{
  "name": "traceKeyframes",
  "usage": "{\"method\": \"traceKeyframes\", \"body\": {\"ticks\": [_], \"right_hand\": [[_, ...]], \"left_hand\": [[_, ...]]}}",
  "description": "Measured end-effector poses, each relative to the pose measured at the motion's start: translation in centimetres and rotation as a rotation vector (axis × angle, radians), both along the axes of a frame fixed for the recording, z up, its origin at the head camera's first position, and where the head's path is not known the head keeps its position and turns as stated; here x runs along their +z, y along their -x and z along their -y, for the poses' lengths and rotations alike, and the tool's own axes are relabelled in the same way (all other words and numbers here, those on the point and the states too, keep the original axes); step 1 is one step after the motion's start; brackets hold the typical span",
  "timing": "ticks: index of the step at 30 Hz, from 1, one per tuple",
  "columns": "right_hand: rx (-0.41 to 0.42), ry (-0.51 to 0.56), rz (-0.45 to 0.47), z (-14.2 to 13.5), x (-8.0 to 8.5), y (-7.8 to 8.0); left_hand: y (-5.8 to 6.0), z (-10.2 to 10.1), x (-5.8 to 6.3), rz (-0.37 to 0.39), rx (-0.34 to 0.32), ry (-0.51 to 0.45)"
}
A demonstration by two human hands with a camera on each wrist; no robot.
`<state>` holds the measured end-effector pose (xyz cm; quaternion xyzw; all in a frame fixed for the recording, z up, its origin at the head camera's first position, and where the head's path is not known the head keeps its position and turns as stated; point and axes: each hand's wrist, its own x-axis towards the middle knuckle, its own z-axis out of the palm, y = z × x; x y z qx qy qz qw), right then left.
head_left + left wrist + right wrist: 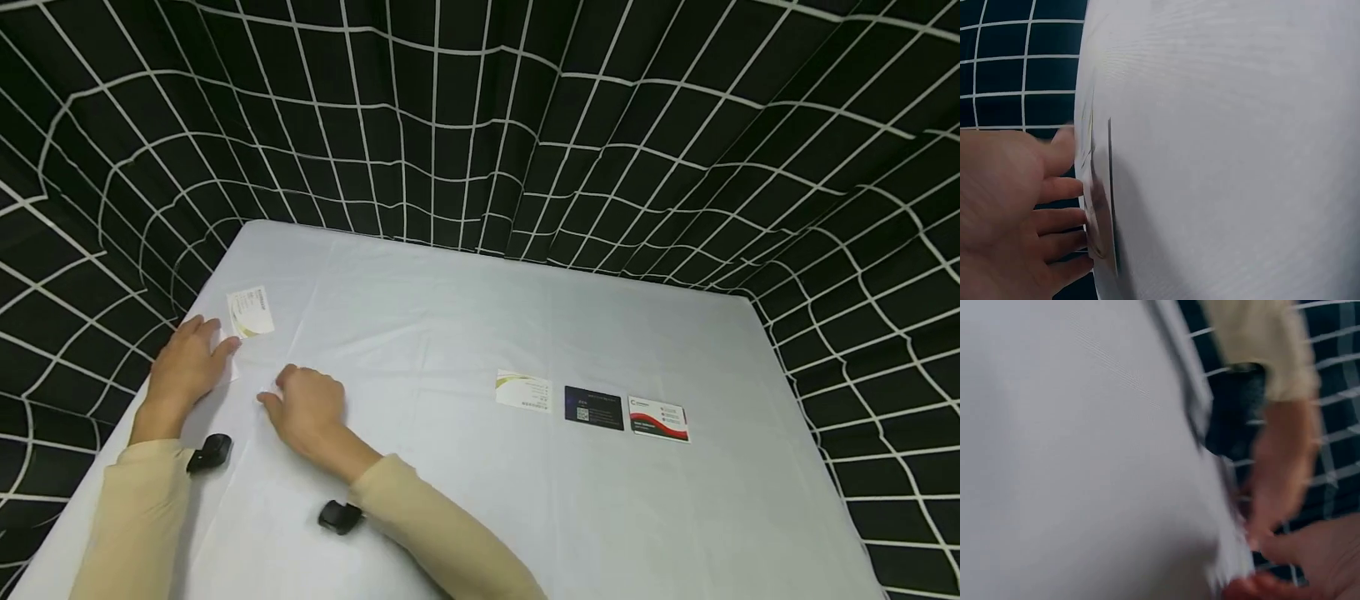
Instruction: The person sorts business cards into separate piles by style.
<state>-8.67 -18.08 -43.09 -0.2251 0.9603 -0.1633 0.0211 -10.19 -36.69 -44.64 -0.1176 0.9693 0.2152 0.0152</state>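
At the table's left side, my left hand (184, 372) reaches over a white card (228, 371), its fingers covering part of it. In the left wrist view the fingertips meet the side of this card (1102, 212), which casts a shadow on the cloth. Just beyond lies another white card (251, 312) with a gold curve and printed text. My right hand (311, 410) is to the right of the left hand, over the cloth, fingers loosely curled and thumb apart, with nothing visible in it. The right wrist view is blurred.
A white tablecloth (420, 467) covers the table. Toward the right lie a white card with a gold curve (523, 392), a dark blue card (593, 408) and a red, white and black card (658, 418) in a row. Black curtains with a white grid (420, 142) surround the table.
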Motion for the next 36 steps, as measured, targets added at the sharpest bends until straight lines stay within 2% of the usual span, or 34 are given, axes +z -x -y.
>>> {"method": "traceKeyframes", "body": {"ticks": [3,6,13,19,26,29,32,36], "right_hand": [[-0.09,-0.161,-0.047,4.3,-0.1,0.2],[-0.146,-0.259,-0.057,6.8,-0.6,0.2],[-0.157,-0.367,-0.099,8.7,-1.6,0.0],[-0.215,-0.441,-0.102,9.7,-2.0,0.0],[-0.257,-0.401,-0.044,9.9,-1.7,0.7],[-0.241,-0.384,-0.002,9.6,-1.6,1.1],[-0.21,-0.372,0.034,9.3,-1.4,1.3],[-0.188,-0.284,0.066,8.5,-1.0,1.6]], "left_hand": [[0.2,0.5,0.5,0.008,-0.026,0.004],[0.2,0.4,0.6,0.0,-0.017,0.001],[-0.9,0.2,0.9,-0.112,0.085,-0.024],[-1.2,-0.2,0.5,-0.143,0.081,-0.014],[-1.3,-0.2,0.6,-0.153,0.086,-0.01],[-1.4,-0.2,0.7,-0.167,0.09,-0.032],[-1.6,-0.2,0.6,-0.213,0.096,-0.061],[-2.0,-0.2,0.8,-0.312,0.113,-0.097]]}}
